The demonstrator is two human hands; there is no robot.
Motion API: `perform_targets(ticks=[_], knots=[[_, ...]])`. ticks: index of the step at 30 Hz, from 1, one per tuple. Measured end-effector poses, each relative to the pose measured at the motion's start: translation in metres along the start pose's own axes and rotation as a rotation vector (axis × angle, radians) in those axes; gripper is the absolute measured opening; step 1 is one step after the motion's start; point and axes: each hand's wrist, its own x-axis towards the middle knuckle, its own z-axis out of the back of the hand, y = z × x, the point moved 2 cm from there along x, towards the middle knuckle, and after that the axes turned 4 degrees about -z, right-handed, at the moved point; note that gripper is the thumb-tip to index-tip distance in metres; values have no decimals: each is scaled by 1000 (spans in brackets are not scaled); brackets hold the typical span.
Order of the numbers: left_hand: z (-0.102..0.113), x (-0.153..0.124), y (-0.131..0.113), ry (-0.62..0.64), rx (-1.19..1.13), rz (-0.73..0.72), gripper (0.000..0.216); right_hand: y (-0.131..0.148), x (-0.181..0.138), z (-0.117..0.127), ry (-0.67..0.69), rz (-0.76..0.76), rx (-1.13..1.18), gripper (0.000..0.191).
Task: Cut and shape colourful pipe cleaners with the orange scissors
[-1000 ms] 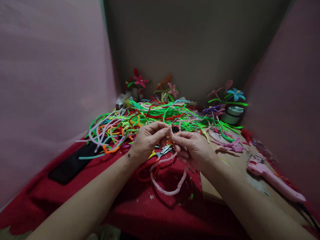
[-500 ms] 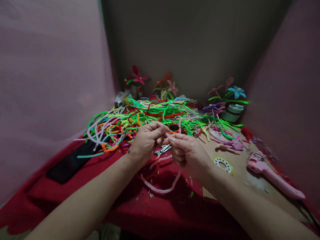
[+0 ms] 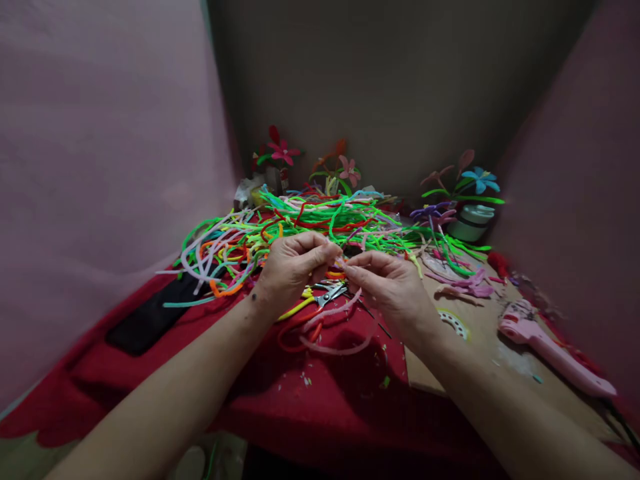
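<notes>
Right at the middle, both hands met fingertip to fingertip: the left hand (image 3: 290, 265) and the right hand (image 3: 390, 288) each pinched one short stretch of a pale pink pipe cleaner (image 3: 336, 313), thumbs against forefingers, closed tight on it. From that pinch it hung down in a loose loop over the red cloth (image 3: 320, 400), its low part resting on or just above the cloth. Judging by that droop, it was light and soft, fuzzy enough not to slip, with a wire core that should keep a bend; the sensible hold was close on either side of the spot being worked, as the hands had it

Just beneath the hands lay small pliers (image 3: 327, 293) with yellow handles and a red loop of the same stuff. Behind them sprawled a pile (image 3: 310, 227) of green, orange and pink cleaners, with finished flowers (image 3: 283, 152) at the back and a blue one (image 3: 481, 180) over a white jar (image 3: 471, 223). A pink glue gun (image 3: 555, 353) lay well apart on the board (image 3: 480, 347) at right. No writing or brand could be read anywhere
</notes>
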Motion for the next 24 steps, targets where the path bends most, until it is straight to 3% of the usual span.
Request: perform_targets(ticks=[2,5,9,12,19,24], knots=[[3,2,-4,-6,14,-13,24,13,-2,8,-5,49,-51,13],[16,3,-10,28,203,64,24,40,-7,22,17,52,131,8],[33,-13,-6,401,892,161,12,58,-10,37,65,29,356,9],[38,-30,5,529,1304,102,9,41,-5,38,88,-60,442,8],[29,-45,5,592,1339,116,18,-19,5,30,239,-226,541,13],[26,-47,-5,644,1688,27,26,-29,1,33,296,-274,579,12]])
